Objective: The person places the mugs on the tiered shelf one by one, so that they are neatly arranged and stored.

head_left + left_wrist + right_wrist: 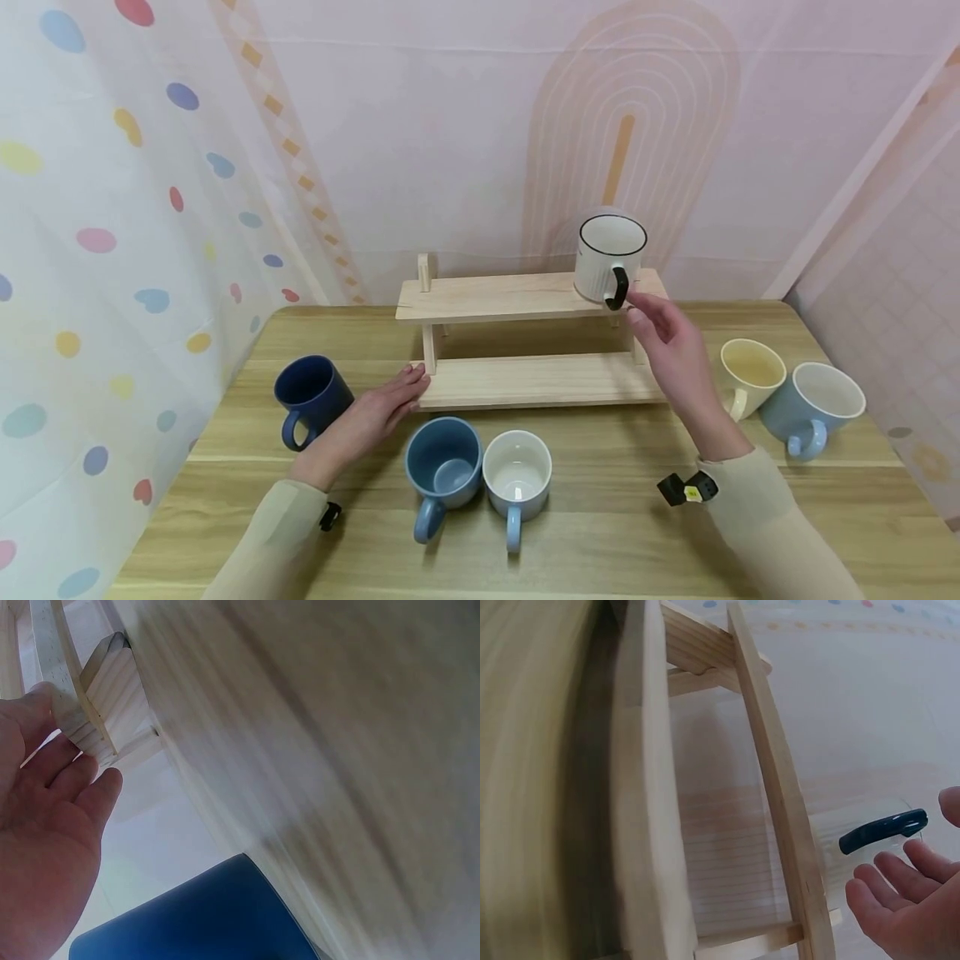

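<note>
White black-rimmed mug (pixel 598 265): upright on wooden rack (pixel 525 381), axis vertical, black handle (pixel 619 289) facing nearside. Right hand (pixel 673 346): fingers released, beside handle. Left hand (pixel 369 419): fingers extended, touching rack.

the left hand (pixel 371 412) covers a corner of the shelf (pixel 532 382); the right wrist view blurs the table (pixel 532 787) and crops the right hand (pixel 919 911), whose contact with the white mug (pixel 602 267) cannot be told

A pale, colour-spotted cloth (pixel 127 267) hangs beside the wood-grained table (pixel 607 517).
</note>
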A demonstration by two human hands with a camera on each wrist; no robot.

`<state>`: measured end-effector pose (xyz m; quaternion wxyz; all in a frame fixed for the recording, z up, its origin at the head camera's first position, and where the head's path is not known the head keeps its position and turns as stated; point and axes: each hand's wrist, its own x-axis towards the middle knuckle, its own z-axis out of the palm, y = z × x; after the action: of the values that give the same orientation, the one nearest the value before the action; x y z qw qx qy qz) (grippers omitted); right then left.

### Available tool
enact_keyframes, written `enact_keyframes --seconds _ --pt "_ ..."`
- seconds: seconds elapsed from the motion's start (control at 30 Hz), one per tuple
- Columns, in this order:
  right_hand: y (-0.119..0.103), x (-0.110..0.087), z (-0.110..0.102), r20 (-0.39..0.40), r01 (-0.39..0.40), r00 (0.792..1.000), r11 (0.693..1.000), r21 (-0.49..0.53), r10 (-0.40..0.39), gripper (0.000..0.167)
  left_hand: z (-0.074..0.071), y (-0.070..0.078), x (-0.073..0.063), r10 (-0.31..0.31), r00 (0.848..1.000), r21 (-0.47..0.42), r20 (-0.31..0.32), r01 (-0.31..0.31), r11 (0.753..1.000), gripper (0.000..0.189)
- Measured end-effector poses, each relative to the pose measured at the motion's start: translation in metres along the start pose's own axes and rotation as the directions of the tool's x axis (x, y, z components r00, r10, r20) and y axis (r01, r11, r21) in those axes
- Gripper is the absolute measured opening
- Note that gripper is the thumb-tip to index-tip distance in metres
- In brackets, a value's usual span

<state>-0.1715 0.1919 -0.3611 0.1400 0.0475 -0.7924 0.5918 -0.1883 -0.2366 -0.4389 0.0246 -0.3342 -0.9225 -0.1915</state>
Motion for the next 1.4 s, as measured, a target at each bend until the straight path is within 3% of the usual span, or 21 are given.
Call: enact_keyframes --seconds 0.3,0.7,0.9,1.13,1.4 --pt "0.005 -0.030 -0.005 0.054 0.031 0.998 0.998 -0.063 -0.028 0.045 0.000 0.000 0.000 0.003 1.000 -0.003 -0.003 -0.003 1.000 0.045" --pt "0.004 -0.069 -0.003 0.208 0.054 0.978 0.990 -0.131 -0.026 0.040 0.000 0.000 -0.002 -0.017 1.000 -0.015 0.005 0.017 1.000 0.046" --pt "0.005 -0.086 -0.004 0.325 0.064 0.946 0.986 -0.153 -0.011 0.038 -0.001 0.001 -0.001 -0.017 1.000 -0.016 0.008 0.017 1.000 0.046" --pt "0.006 -0.103 -0.002 0.406 0.129 0.913 0.973 -0.193 -0.040 0.035 -0.001 -0.001 -0.001 -0.027 0.999 -0.018 0.017 0.027 0.999 0.047" --pt "0.010 -0.116 0.003 0.529 0.178 0.844 0.977 -0.119 -0.089 0.031 0.001 -0.002 -0.001 -0.022 1.000 -0.026 0.017 0.022 0.999 0.047"
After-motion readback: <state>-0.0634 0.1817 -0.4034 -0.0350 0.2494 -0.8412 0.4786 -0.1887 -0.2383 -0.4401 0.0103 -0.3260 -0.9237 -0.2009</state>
